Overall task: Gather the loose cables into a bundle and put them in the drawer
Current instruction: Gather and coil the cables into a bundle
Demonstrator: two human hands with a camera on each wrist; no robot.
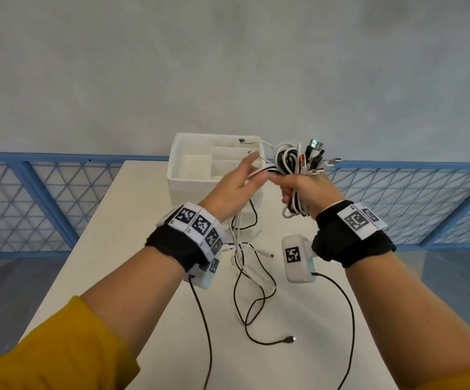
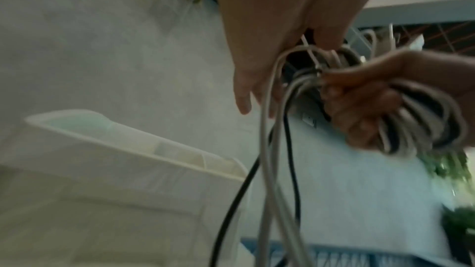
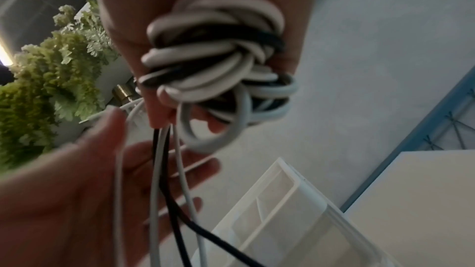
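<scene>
1. Right now the right hand [image 1: 298, 190] is clamped around a fat coil of black and white cables [image 1: 290, 161], fingers curled tight round the loops, held up in the air over the white table [image 1: 132, 235].
2. Plug ends [image 1: 316, 153] fan out of the top of that bundle, pointing up and to the right.
3. Left hand [image 1: 236, 187] sits just beside it, fingers straight and relaxed, with the loose strands [image 2: 267, 149] running across the palm; it closes on nothing.
4. Those tails, white and black, hang down from between the two hands and lie in slack loops on the table [image 1: 245, 277], a small black plug [image 1: 290, 339] at the near end.
5. White drawer unit [image 1: 188, 167] stands at the far edge of the table, just behind the hands, its top drawer open and showing dividers.
6. One white cable [image 1: 256, 142] is draped over that drawer's far right corner.
7. Wrist views are blurred, yet the right wrist view shows the coil [image 3: 218, 64] packed firmly in the fist.
</scene>
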